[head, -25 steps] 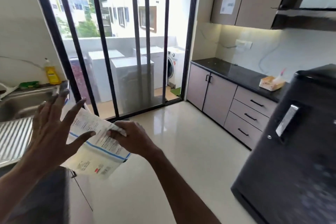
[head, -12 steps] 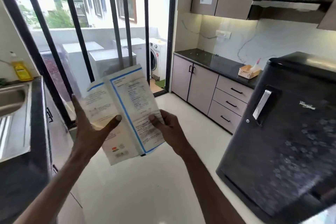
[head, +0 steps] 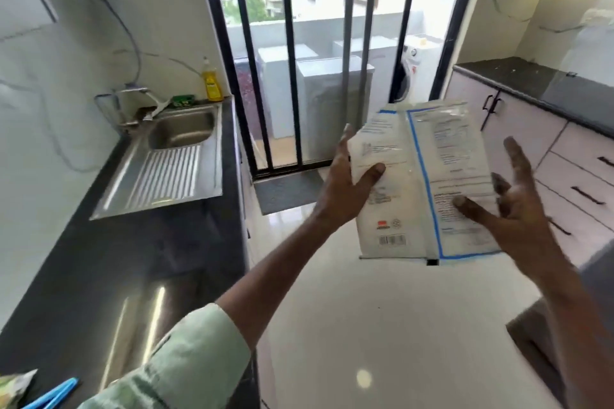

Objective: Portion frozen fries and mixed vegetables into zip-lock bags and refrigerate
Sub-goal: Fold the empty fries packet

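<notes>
I hold a white frozen-food bag (head: pixel 415 183) with blue lines and printed text upright over the floor, its back side towards me. My left hand (head: pixel 345 186) grips its left edge, thumb on the front and fingers behind. My right hand (head: pixel 508 206) is at the bag's right edge with fingers spread wide; only its thumb touches the printed face. A green packet (head: pixel 13 387) pokes in at the bottom left corner on the counter, next to a blue item (head: pixel 53 395).
A black counter (head: pixel 109 262) runs along the left with a steel sink and drainboard (head: pixel 166 159) and a yellow soap bottle (head: pixel 210 81). Barred glass doors (head: pixel 292 76) stand ahead. Drawers and cabinets (head: pixel 571 176) line the right wall.
My view has swung left, so the black fridge has left the frame and the sink counter shows. My right hand has loosened from the bag and spread its fingers.
</notes>
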Demonstrator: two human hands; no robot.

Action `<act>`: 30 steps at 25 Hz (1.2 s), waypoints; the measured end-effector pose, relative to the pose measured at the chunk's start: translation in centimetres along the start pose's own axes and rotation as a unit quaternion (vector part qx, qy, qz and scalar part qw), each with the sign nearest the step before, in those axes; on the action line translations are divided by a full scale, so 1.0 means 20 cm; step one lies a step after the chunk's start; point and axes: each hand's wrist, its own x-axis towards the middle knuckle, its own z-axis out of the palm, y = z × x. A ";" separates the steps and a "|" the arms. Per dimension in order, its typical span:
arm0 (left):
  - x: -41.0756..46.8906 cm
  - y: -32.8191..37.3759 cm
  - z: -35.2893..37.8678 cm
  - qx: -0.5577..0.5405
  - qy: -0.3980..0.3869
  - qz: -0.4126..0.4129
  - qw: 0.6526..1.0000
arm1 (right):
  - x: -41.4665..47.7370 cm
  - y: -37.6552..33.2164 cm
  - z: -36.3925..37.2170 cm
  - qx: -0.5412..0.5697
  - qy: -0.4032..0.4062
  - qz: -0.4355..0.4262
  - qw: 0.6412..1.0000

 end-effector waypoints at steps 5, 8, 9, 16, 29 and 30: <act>-0.10 0.02 -0.17 0.069 0.040 0.011 0.997 | 0.00 0.00 0.17 -0.017 -0.046 -0.012 0.999; -0.21 0.04 -0.34 0.088 0.135 0.023 0.987 | 0.03 0.05 0.37 -0.040 -0.080 -0.035 0.995; -0.25 0.03 -0.39 0.086 0.164 0.022 0.982 | 0.05 0.08 0.44 -0.036 -0.095 -0.038 0.994; -0.46 0.06 -0.75 0.110 0.217 0.036 0.969 | 0.13 0.14 0.80 0.024 -0.149 -0.062 0.987; -0.27 0.09 -0.74 0.222 0.068 0.032 0.972 | 0.39 0.17 0.59 -0.025 -0.219 -0.104 0.970; -0.24 0.09 -0.70 0.229 0.067 0.047 0.970 | 0.40 0.17 0.55 -0.046 -0.215 -0.113 0.969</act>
